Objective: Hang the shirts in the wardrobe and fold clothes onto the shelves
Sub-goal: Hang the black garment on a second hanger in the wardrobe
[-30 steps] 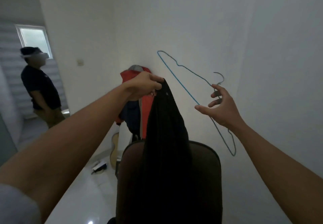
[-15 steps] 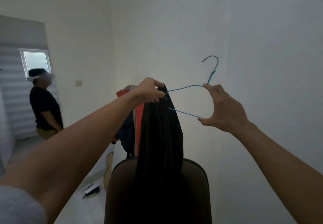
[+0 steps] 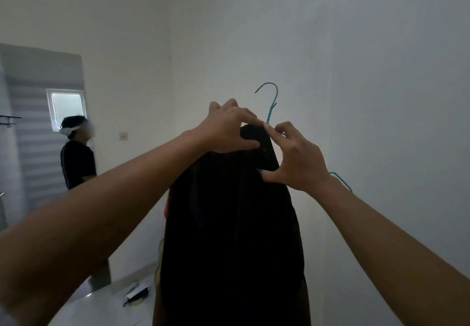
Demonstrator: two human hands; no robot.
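A black shirt (image 3: 234, 224) hangs in front of me, held up at chest height. My left hand (image 3: 229, 129) grips its top edge near the collar. A blue wire hanger (image 3: 272, 104) is partly inside the shirt; its hook sticks up above the collar and one shoulder end shows behind my right wrist. My right hand (image 3: 295, 157) has index finger and thumb spread against the shirt's right shoulder, fingers partly curled on the fabric over the hanger.
A person in a dark shirt (image 3: 76, 157) stands at the left by a small window (image 3: 66, 106). White walls meet in a corner ahead. Small items (image 3: 136, 294) lie on the pale floor. A sliver of red clothing (image 3: 166, 206) shows behind the shirt.
The hanger went into the black shirt; only its hook and one end show now. My right hand moved left onto the shirt. Both hands rose and came together.
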